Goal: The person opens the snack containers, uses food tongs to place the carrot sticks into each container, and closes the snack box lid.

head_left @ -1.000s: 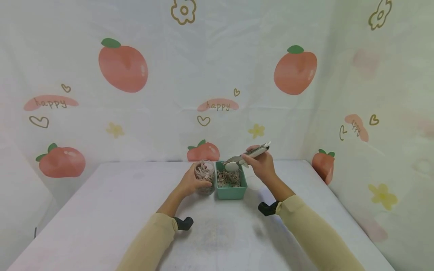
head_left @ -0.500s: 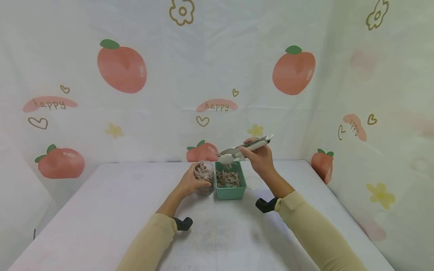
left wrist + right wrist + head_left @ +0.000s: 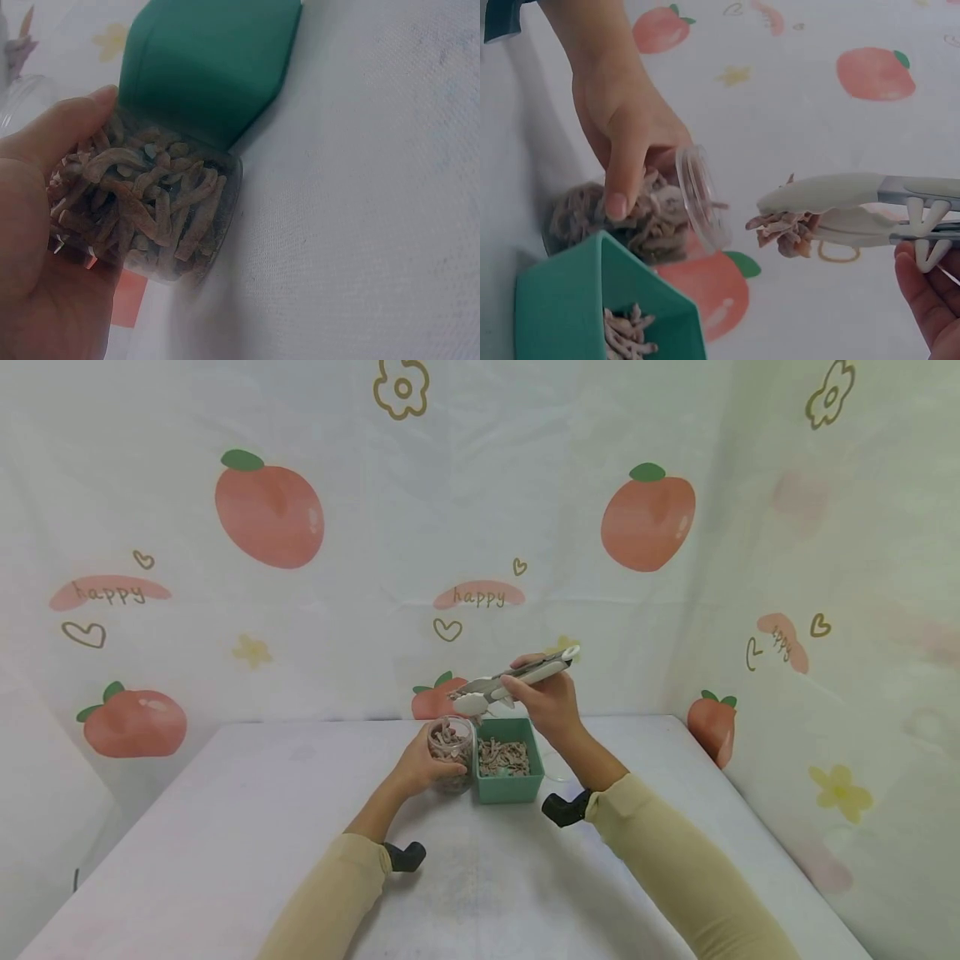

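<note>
My left hand (image 3: 420,766) grips a clear jar (image 3: 150,202) that stands on the table, full of brownish dried strips (image 3: 127,165). In the right wrist view the jar's mouth (image 3: 705,196) has no lid on it. My right hand (image 3: 551,697) holds white-and-grey tongs (image 3: 832,195) with a clump of strips (image 3: 784,229) pinched between the tips. Those tips are above the jar's mouth in the head view. Right beside the jar stands a green box (image 3: 510,789) with more strips (image 3: 502,758) inside.
A clear round lid (image 3: 557,767) lies on the white table (image 3: 465,877) to the right of the box, partly hidden by my right arm. Behind the table hangs a white cloth (image 3: 360,635) printed with fruit; it continues along the right side.
My right hand has lifted the tongs and their clump up from the green box and moved them left to above the jar. My left hand and the jar have stayed in place.
</note>
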{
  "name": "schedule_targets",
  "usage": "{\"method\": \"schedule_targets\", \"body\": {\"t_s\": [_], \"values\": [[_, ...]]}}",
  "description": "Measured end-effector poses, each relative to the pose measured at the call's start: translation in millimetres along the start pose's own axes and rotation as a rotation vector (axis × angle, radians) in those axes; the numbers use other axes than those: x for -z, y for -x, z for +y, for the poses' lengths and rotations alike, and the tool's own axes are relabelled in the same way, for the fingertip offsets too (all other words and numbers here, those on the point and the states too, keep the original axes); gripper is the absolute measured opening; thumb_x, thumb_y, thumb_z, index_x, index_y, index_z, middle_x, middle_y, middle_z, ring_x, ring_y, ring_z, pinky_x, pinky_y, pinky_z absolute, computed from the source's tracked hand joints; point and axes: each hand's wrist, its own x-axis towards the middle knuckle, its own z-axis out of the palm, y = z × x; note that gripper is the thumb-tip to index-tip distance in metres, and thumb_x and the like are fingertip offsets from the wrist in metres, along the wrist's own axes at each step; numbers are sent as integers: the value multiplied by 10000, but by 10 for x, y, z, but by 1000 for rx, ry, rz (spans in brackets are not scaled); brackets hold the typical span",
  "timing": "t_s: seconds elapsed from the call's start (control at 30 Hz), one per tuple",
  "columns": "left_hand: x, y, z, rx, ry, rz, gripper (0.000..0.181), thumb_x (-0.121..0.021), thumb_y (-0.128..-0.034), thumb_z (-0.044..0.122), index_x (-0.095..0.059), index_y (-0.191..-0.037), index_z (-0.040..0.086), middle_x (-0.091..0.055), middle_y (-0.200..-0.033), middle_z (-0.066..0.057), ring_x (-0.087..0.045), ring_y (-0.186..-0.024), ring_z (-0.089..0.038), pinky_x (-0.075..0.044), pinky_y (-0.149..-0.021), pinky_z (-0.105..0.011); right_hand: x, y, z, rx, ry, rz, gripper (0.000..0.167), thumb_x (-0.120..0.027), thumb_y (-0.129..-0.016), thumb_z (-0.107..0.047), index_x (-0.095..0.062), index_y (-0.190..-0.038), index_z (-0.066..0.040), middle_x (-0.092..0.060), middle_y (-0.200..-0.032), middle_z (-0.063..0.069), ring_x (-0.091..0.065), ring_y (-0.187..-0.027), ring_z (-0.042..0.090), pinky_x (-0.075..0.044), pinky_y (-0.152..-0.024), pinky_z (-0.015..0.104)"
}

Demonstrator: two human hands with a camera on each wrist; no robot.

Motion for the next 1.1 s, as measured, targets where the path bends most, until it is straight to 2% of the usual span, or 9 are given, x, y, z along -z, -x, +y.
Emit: {"method": "schedule_targets", "body": {"t_s": [0.03,0.2,0.27,0.3,0.43,0.53,0.67,0.83,1.1], "values": [[14,20,47,-9,10,-9,951,-868,-721,125,-306,-1484,44,-498,-1349,-170,-493,-1223,-321,-391,-1014,-493,-24,-2,-2,1,1,-2,224,-685,-868,37,-592,-1049,134,-643,-809,50,-611,-671,116,-520,-645,230],[20,19,39,-15,0,-10,989,-875,-717,155,-279,-1502,69,-475,-1384,-143,-480,-1234,-300,-385,-1015,-490,-144,5,7,11,3,-10,230,-681,-872,38,-585,-1051,145,-662,-812,109,-623,-681,165,-515,-643,233],[7,-14,-48,-25,-7,-1,1004,-886,-704,195,-282,-1501,106,-473,-1382,-112,-482,-1222,-275,-392,-1005,-486,-185,12,12,15,5,-15,220,-676,-874,41,-586,-1046,142,-664,-809,139,-626,-680,197,-513,-640,238],[8,-12,-47,-25,-11,-1,1008,-886,-705,199,-276,-1503,116,-464,-1389,-106,-479,-1222,-271,-394,-1001,-485,-202,18,12,13,9,-18,215,-674,-876,39,-587,-1045,138,-667,-808,143,-627,-681,210,-513,-641,241],[3,-3,-48,-29,-18,4,1002,-885,-711,207,-272,-1498,105,-466,-1386,-120,-477,-1226,-287,-390,-1003,-502,-247,50,19,-4,37,-27,210,-671,-883,24,-591,-1046,129,-670,-834,181,-626,-675,160,-509,-637,241],[-8,9,-42,2,-38,17,961,-881,-720,220,-300,-1472,75,-492,-1351,-132,-484,-1218,-299,-390,-1005,-499,-256,82,48,-33,50,-31,201,-673,-887,12,-599,-1044,111,-669,-872,193,-617,-684,107,-509,-639,243],[-22,27,-30,43,-56,32,908,-878,-725,223,-336,-1432,46,-515,-1311,-138,-493,-1205,-306,-395,-1005,-493,-242,112,132,-90,10,-32,198,-677,-886,10,-603,-1047,98,-667,-862,145,-603,-678,104,-509,-641,264],[-28,30,-31,52,-52,36,879,-880,-720,216,-357,-1408,59,-529,-1290,-124,-500,-1197,-293,-400,-1003,-478,-206,125,242,-154,-78,-47,239,-677,-886,11,-582,-1074,123,-653,-837,29,-606,-709,117,-512,-661,253],[-23,31,-37,47,-53,37,868,-877,-722,208,-359,-1406,75,-540,-1281,-108,-504,-1194,-287,-401,-1001,-481,-168,125,345,-159,-64,-81,212,-678,-888,0,-598,-1065,83,-644,-820,-4,-597,-693,103,-508,-656,248]]}}
